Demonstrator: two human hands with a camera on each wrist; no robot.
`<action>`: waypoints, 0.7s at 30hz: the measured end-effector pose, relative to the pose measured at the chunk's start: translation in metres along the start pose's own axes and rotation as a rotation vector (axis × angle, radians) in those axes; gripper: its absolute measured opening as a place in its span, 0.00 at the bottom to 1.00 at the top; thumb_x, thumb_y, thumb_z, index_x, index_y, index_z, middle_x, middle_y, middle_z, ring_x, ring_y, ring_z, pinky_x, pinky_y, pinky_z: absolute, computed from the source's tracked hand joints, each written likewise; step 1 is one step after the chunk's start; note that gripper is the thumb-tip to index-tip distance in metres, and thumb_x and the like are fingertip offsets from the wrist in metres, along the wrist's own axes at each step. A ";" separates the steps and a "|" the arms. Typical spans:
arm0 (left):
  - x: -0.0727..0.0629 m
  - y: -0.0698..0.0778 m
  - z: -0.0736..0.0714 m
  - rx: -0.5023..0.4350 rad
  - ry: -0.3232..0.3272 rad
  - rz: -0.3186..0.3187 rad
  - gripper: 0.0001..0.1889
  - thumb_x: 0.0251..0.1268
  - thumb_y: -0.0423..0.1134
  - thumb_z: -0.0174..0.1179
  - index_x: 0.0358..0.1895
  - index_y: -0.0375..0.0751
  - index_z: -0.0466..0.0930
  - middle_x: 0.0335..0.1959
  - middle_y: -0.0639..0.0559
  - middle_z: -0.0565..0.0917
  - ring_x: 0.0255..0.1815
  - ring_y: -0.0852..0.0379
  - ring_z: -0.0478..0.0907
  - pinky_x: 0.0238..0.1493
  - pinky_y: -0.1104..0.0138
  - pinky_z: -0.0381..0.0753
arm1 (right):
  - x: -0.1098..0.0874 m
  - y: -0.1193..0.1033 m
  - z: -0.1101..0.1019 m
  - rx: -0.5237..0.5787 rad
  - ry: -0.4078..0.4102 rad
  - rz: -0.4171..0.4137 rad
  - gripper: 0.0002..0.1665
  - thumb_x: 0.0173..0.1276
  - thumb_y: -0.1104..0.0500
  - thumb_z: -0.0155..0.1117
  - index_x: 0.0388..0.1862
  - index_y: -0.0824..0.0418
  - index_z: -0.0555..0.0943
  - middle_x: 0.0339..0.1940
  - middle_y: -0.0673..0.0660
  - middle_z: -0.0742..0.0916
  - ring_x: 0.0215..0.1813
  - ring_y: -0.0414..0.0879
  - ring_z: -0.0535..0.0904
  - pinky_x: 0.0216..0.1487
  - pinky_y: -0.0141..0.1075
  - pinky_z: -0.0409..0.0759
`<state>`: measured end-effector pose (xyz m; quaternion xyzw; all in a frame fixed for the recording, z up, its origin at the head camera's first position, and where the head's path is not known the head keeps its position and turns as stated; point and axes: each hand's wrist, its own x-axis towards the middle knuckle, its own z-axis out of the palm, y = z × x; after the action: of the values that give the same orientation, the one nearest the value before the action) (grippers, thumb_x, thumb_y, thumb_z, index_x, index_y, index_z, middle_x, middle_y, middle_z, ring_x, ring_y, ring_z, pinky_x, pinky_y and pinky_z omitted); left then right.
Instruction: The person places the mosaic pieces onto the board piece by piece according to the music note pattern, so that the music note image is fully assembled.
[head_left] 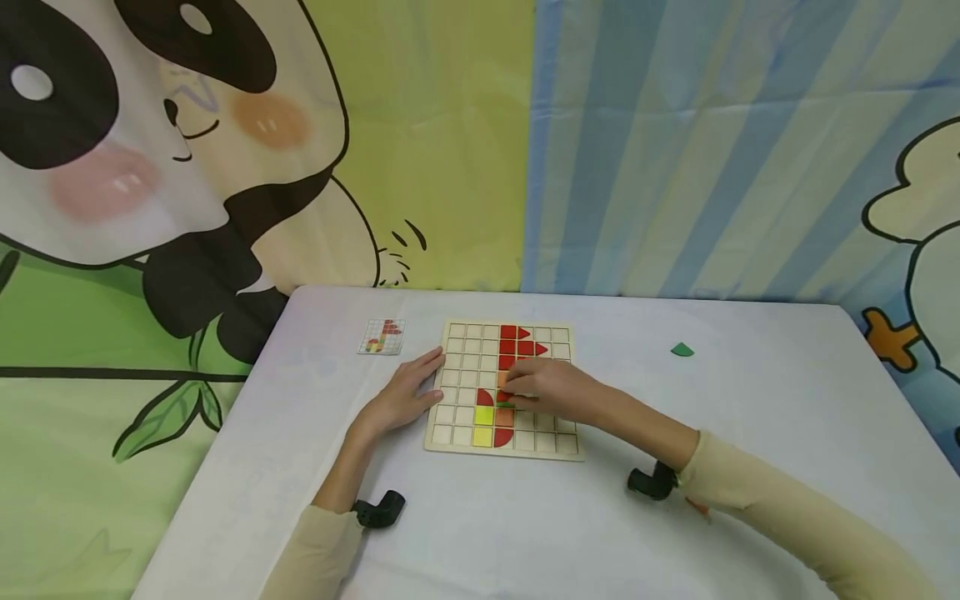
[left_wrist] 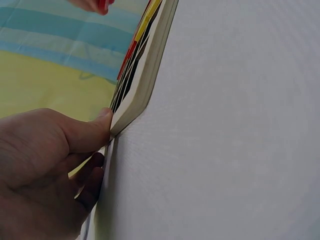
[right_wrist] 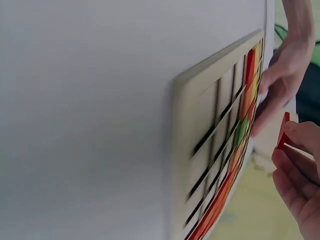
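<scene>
A wooden grid board (head_left: 525, 455) lies on the white table, a column of red, orange, yellow and green pieces set in its squares. My left hand (head_left: 401, 396) rests along the board's left edge, thumb and forefinger spread against it. In the left wrist view the thumb (left_wrist: 92, 132) touches a corner of the board. Over the middle of the board, my right hand (head_left: 555, 387) pinches a small flat red piece (right_wrist: 283, 131) between thumb and fingers. This hand hides some squares. Below it show a yellow square (head_left: 483, 415) and a red rounded piece (head_left: 502, 437).
A small pattern card (head_left: 382, 337) lies left of the board's far corner. A green rounded piece (head_left: 682, 350) sits to the right on the table. Part of an orange piece (head_left: 699, 507) shows by the right sleeve. A printed curtain (head_left: 435, 142) hangs behind.
</scene>
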<state>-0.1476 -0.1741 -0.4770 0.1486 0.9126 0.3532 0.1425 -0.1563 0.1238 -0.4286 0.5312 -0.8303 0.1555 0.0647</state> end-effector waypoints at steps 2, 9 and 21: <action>0.000 0.000 0.000 -0.002 0.000 -0.009 0.34 0.76 0.33 0.59 0.81 0.33 0.58 0.85 0.42 0.54 0.83 0.35 0.52 0.80 0.41 0.56 | 0.020 -0.005 0.007 -0.006 -0.041 -0.038 0.09 0.66 0.62 0.75 0.44 0.62 0.91 0.41 0.54 0.90 0.44 0.45 0.86 0.45 0.30 0.86; 0.001 0.002 0.003 -0.002 -0.015 0.009 0.35 0.76 0.34 0.59 0.81 0.34 0.58 0.85 0.42 0.54 0.83 0.36 0.52 0.79 0.41 0.57 | 0.058 -0.009 0.027 0.022 -0.254 0.057 0.08 0.71 0.59 0.71 0.46 0.58 0.92 0.41 0.52 0.89 0.43 0.43 0.84 0.44 0.28 0.84; -0.002 0.002 -0.001 0.005 -0.003 -0.017 0.35 0.76 0.34 0.60 0.81 0.35 0.58 0.86 0.44 0.54 0.84 0.36 0.51 0.79 0.41 0.57 | 0.070 -0.009 0.033 0.007 -0.261 0.043 0.04 0.70 0.62 0.71 0.35 0.59 0.90 0.34 0.53 0.86 0.37 0.43 0.81 0.38 0.27 0.80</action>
<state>-0.1462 -0.1739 -0.4747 0.1416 0.9146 0.3494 0.1463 -0.1757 0.0492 -0.4393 0.5293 -0.8423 0.0894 -0.0492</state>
